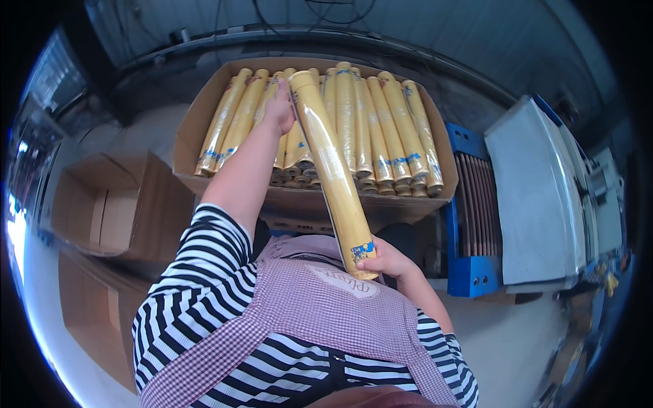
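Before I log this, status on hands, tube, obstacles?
Left hand at upper end of yellow tube; right hand gripping lower end. Tube slants across near edge of carton, contact unclear. Nearest obstacle: carton, packed with similar tubes.

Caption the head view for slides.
Left hand and right hand hold a wrapped yellow tube near a carton of similar tubes.

1. The left forearm (246,166), bare below the elbow, stretches forward, well away from the body.
2. The left hand (277,112) is at the far end of that reach, its fingers partly hidden.
3. The right forearm (427,299) angles inward, the arm bent.
4. The right hand (389,262) sits near the belly, pointing left, fingers curled in a grip.
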{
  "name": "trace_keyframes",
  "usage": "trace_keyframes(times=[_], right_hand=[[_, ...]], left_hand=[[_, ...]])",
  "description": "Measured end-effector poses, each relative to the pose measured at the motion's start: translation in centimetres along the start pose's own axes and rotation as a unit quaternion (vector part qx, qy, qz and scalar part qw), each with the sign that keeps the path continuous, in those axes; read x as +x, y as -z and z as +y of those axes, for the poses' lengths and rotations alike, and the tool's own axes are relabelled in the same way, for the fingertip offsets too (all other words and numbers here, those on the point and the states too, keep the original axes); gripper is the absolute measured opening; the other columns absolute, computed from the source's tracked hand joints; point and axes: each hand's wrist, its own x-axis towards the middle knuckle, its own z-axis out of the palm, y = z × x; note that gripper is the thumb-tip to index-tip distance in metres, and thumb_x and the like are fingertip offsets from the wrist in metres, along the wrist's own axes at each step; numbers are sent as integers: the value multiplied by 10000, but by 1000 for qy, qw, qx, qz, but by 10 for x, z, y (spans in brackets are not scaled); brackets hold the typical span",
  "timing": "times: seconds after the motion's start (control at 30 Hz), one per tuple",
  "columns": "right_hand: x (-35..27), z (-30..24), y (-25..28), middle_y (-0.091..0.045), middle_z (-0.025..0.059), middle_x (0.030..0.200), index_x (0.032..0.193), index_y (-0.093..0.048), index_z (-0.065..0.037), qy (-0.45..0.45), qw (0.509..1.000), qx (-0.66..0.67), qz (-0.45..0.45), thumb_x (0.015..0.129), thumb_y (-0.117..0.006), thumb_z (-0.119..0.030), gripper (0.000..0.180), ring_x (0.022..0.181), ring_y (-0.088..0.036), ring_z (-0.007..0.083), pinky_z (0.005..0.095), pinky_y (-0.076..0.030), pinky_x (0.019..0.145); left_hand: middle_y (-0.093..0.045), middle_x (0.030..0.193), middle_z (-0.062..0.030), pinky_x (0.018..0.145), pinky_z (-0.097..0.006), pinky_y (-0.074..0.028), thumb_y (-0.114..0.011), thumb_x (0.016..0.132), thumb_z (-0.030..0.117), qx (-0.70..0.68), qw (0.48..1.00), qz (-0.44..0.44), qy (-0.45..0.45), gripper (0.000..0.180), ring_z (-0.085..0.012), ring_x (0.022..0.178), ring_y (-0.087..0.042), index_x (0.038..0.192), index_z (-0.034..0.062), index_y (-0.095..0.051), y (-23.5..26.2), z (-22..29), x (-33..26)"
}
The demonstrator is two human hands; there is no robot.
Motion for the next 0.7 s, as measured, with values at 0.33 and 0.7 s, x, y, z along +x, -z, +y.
trace_keyframes(times=[0.33, 0.7], right_hand=[[13, 28, -15, -586, 96, 1266, 1420, -413, -10, 3, 982, 190, 11, 748, -841, -255, 834, 1122, -598, 185, 316, -487, 981], [155, -17, -32, -601, 71, 1183, 1373, -445, -43, 133, 986, 65, 81, 829, -748, -119, 628, 1033, -612, 178, 332, -509, 914]], left_hand=[[-601, 1101, -51, 870, -370, -540, -624, 943, 290, 161, 981, 103, -40, 375, -186, 991, -628, 1254, 146, -473, 91, 87, -80], [-593, 1102, -106, 800, -399, -572, -711, 888, 100, 78, 988, 130, 6, 549, -231, 953, -633, 1327, 95, -383, -29, -17, -152]])
